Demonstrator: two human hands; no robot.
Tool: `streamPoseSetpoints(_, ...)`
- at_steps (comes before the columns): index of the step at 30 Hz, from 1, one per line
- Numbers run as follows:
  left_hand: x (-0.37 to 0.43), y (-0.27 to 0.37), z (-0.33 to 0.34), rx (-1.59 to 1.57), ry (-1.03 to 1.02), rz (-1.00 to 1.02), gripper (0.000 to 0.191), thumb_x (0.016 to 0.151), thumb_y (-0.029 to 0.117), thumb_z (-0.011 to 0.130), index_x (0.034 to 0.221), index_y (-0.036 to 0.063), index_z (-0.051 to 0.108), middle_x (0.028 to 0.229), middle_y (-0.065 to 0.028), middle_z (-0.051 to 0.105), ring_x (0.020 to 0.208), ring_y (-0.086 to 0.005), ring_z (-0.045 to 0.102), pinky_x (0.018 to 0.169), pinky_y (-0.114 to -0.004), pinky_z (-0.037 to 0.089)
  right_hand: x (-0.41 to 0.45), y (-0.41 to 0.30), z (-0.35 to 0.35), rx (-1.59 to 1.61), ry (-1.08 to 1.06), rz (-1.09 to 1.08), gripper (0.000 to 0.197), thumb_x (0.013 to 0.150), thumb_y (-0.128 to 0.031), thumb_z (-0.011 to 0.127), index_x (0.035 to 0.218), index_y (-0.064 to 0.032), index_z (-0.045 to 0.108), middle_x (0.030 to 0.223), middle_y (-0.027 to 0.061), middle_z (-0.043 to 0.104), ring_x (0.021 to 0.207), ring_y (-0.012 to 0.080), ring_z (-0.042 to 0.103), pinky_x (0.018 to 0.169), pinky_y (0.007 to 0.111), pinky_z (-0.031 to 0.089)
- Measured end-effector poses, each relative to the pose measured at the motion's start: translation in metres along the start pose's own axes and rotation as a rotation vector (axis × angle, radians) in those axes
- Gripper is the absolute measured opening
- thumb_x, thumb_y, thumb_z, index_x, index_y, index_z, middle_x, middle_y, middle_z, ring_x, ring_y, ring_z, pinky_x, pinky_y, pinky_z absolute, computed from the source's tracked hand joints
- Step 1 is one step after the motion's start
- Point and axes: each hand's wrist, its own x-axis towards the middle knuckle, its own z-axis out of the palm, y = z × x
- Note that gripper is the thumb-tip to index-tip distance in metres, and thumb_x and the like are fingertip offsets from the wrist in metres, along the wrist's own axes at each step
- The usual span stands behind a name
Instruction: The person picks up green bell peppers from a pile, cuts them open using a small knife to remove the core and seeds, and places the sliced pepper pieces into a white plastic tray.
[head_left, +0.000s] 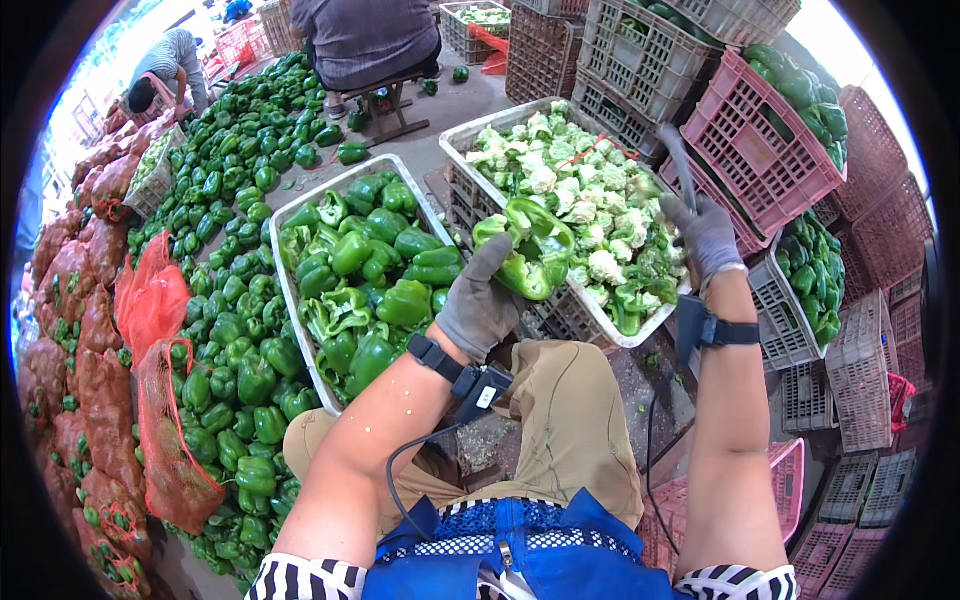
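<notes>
In a grey glove, my left hand (484, 304) grips a cut-open green bell pepper (536, 251) whose hollow inside faces up. My right hand (705, 232), gloved too, is closed around a knife (679, 161) with its blurred blade pointing up and away. Below the pepper and to its right is a white crate (480, 184) heaped with pale pepper cores (592, 217) and green scraps. Left of my left hand, another white crate (281, 262) holds whole and opened green peppers (375, 259).
Loose green peppers (232, 330) cover the floor at left, beside red mesh sacks (105, 337). Stacked crates (645, 60) and a tilted pink crate (757, 142) full of peppers stand at right. One person (367, 37) sits on a stool ahead; another person (172, 67) bends over farther left.
</notes>
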Motion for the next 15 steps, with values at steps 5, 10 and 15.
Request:
streamPoseSetpoints(5, 0.003, 0.012, 0.0, 0.194, 0.001, 0.121, 0.057, 0.103, 0.011, 0.069, 0.156, 0.0069, 0.049, 0.146, -0.0105, 0.063, 0.133, -0.0253, 0.065, 0.115, -0.042, 0.054, -0.067, 0.033, 0.037, 0.314, -0.139, -0.054, 0.032, 0.104, -0.022, 0.075, 0.124, 0.002, 0.07, 0.098, 0.0029, 0.071, 0.079, 0.0156, 0.069, 0.072, 0.031, 0.06)
streamPoseSetpoints(10, 0.008, 0.025, 0.005, 0.464, 0.041, 0.184, 0.082, 0.092, 0.001, 0.077, 0.164, 0.0094, 0.038, 0.147, -0.0087, 0.06, 0.135, -0.0232, 0.062, 0.112, -0.037, 0.054, -0.128, 0.002, 0.055, -0.45, -0.228, -0.492, 0.029, 0.098, -0.03, 0.076, 0.121, -0.0122, 0.075, 0.1, 0.0193, 0.076, 0.092, 0.0392, 0.074, 0.078, 0.048, 0.059)
streamPoseSetpoints(15, 0.007, 0.011, 0.017, 0.712, 0.135, 0.21, 0.081, 0.093, 0.005, 0.08, 0.163, 0.0089, 0.039, 0.146, -0.007, 0.061, 0.131, -0.0189, 0.062, 0.111, -0.036, 0.053, -0.118, -0.002, 0.061, -0.733, -0.274, -0.555, 0.029, 0.097, -0.028, 0.079, 0.116, -0.0065, 0.076, 0.095, 0.0209, 0.076, 0.086, 0.0402, 0.074, 0.076, 0.044, 0.059)
